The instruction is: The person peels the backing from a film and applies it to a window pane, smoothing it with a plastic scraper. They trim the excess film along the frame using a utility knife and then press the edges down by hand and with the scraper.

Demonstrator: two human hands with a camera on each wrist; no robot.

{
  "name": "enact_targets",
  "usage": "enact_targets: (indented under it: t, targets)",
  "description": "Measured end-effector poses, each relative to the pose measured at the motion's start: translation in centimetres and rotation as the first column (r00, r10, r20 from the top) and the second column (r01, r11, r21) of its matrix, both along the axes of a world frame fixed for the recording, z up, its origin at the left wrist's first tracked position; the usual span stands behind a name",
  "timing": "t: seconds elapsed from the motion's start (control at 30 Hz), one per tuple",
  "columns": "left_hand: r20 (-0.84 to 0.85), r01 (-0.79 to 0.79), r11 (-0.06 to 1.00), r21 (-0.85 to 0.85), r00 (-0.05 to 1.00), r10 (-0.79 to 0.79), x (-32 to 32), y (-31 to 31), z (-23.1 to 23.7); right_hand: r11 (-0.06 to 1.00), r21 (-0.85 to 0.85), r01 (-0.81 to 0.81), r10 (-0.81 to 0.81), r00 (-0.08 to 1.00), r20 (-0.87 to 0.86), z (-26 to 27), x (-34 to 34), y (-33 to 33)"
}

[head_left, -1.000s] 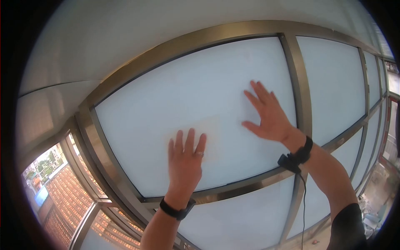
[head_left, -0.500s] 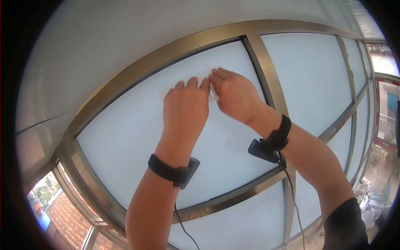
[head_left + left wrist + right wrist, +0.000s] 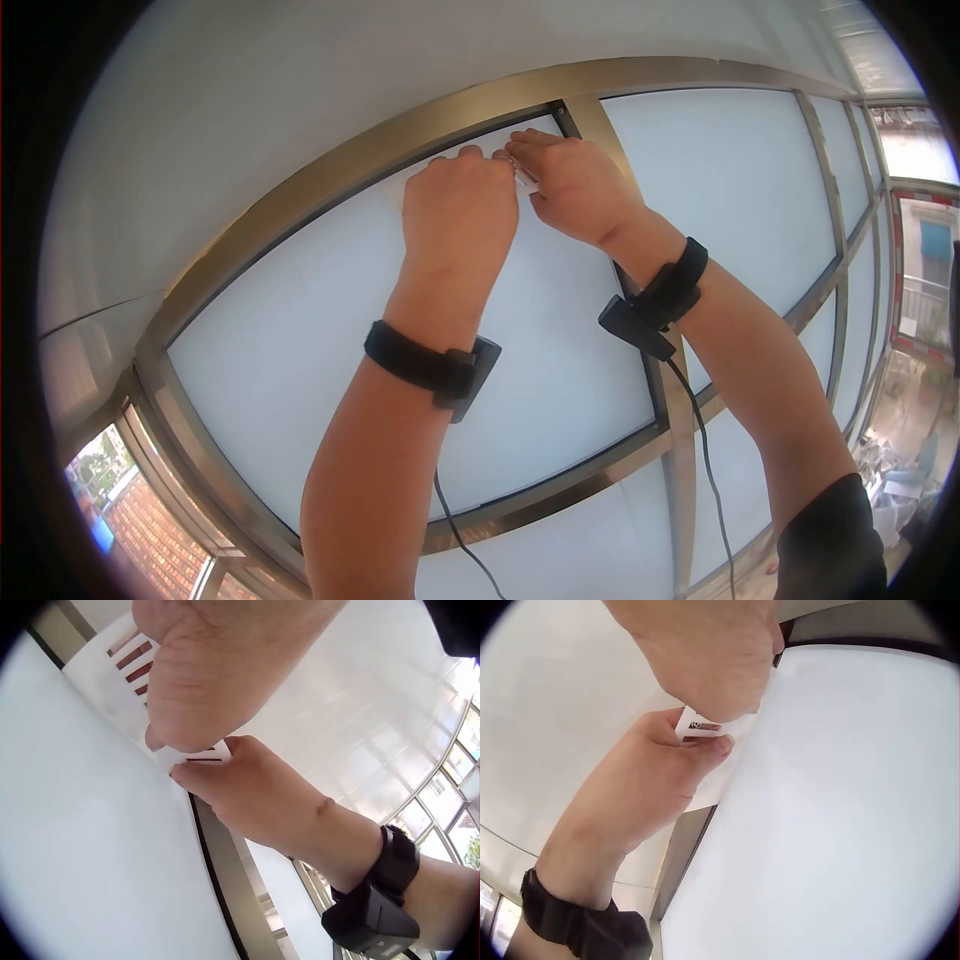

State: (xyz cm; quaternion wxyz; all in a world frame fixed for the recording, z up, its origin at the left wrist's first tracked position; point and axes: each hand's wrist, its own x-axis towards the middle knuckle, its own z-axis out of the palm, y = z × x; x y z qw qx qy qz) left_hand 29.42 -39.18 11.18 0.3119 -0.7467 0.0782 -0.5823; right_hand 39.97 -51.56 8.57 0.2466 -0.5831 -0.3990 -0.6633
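High on a frosted white window pane (image 3: 400, 370), both hands hold a thin white slotted sheet (image 3: 105, 682) near the upper frame. Reddish-brown strips show through its slots. My left hand (image 3: 458, 205) pinches the sheet between thumb and fingers, as the right wrist view shows. Right beside it, my right hand (image 3: 585, 190) pinches the same sheet, its thumb (image 3: 196, 780) on the near face. Only a small piece of the sheet shows between the hands in the head view; they hide the rest. A small black-and-white printed mark (image 3: 696, 726) is on it.
A brass-coloured metal frame (image 3: 420, 120) borders the pane, with a pale ceiling panel (image 3: 300, 90) above. More frosted panes (image 3: 720, 180) continue to the right. Black wrist cameras (image 3: 640, 325) trail cables (image 3: 705, 440). Tiled roofs (image 3: 155, 535) show through a window at lower left.
The spread hands have come together and moved up the pane to its upper frame. Their fingers have gone from flat on the pane to pinching the slotted sheet.
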Motion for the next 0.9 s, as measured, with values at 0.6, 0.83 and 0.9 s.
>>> enact_targets:
  t: [0.6,0.83,0.9]
  targets:
    - [0.032,0.142,0.965,-0.219,0.99,-0.138,-3.0,4.5,-6.3,0.967,-0.249,0.047,-0.028,0.997,0.077,-3.8,-5.6,2.5]
    - [0.112,0.029,0.964,-0.263,0.994,0.001,-11.2,16.6,-11.4,0.97,-0.241,0.007,0.03,0.988,0.149,-8.4,-10.9,15.3]
    - [0.105,0.014,0.957,-0.291,0.994,0.017,-13.4,19.3,-10.9,0.974,-0.22,-0.044,0.079,0.985,0.153,-8.0,-12.8,18.3]
